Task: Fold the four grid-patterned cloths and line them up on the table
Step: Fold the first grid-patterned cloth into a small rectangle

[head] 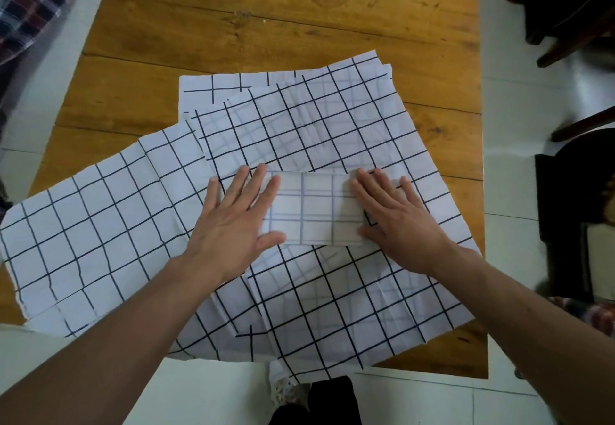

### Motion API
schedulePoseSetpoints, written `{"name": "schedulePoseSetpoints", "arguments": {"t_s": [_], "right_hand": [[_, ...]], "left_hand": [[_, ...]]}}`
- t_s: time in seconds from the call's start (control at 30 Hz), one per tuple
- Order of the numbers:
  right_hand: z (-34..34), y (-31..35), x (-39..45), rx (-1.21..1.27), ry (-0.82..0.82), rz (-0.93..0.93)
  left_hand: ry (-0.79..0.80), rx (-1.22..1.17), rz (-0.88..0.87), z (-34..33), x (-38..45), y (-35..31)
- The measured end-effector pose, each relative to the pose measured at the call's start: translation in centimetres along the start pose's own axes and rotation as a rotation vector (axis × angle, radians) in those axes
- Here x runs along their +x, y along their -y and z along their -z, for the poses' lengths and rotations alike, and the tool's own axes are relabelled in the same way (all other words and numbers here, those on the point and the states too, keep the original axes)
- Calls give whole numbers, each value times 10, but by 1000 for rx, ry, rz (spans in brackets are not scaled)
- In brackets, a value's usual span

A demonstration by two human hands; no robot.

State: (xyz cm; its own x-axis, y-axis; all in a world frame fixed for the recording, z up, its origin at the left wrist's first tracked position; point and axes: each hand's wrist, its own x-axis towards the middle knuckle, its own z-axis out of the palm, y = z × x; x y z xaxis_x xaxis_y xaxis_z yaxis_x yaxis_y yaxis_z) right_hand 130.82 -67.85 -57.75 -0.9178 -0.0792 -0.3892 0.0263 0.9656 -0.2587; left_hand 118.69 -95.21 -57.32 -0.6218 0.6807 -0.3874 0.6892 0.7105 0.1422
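From the head camera, both forearms reach in from the lower edge toward the middle of the wooden bench (299, 25). The left hand (233, 221) lies flat, palm down, its fingers (263, 181) straight and spread, with the thumb and the inner fingertips pressing the left edge of a small folded cloth (316, 208). The right hand (396, 221) mirrors it, flat and spread, covering the folded cloth's right edge; neither hand grips anything, both simply press down. The folded cloth is a small rectangle with faint grid lines showing, and it sits between the hands on top of the unfolded cloths (316, 125), which lie spread and overlapping across the near half of the bench, white with dark grid lines. Their layers overlap so much that it is hard to tell where one ends and another begins, and the near corners hang over the bench's edge. The right edge of the folded cloth is hidden under the right palm. A plaid fabric (30, 5) is cut off at the upper left, and dark chairs (572, 25) at the right are blurred and only partly visible.
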Motion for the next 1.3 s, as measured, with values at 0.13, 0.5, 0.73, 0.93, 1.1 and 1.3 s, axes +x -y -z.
{"name": "schedulePoseSetpoints", "arguments": {"t_s": [0.13, 0.5, 0.73, 0.93, 1.1, 1.3], "right_hand": [[-2, 8, -1, 75, -145, -59], [-7, 33, 1, 251, -325, -35], [-2, 37, -4, 215, -293, -93], [-2, 41, -6, 204, -287, -111], [0, 42, -6, 258, -219, -98], [2, 45, -11, 214, -315, -5]], "left_hand": [[-188, 7, -126, 2, -2, -3], [-217, -95, -210, 1, -3, -15], [-165, 38, -188, 13, 4, -25], [-176, 75, -175, 14, 3, -37], [-322, -76, -116, 13, -1, -41], [-378, -111, -78, 21, -1, -42]]}}
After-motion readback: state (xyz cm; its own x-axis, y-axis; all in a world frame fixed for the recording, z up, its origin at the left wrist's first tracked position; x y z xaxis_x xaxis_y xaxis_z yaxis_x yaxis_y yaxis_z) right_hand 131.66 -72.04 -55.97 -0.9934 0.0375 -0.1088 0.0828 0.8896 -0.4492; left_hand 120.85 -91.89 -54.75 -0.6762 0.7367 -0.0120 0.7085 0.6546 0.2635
